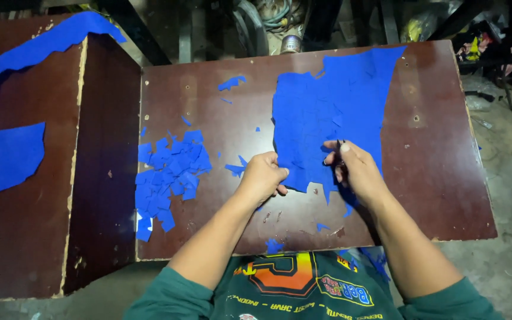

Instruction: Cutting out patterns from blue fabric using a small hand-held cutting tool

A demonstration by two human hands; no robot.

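Left hand (263, 176): fingers curled, pinching the lower left edge of the blue sheet (327, 112).
Right hand (355, 169): closed around small scissors (336, 155), just right of the left hand.
Blue sheet: lying on the board (440, 178), stretching away from both hands.
Scraps (170, 178): piled left of the left hand.

Ragged blue sheet (327, 112) flat on brown board (434, 178), near edge pinched

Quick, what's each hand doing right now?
Left hand: closed, pinching the lower edge of the big blue sheet.
Right hand: closed around small scissors, at the same sheet.
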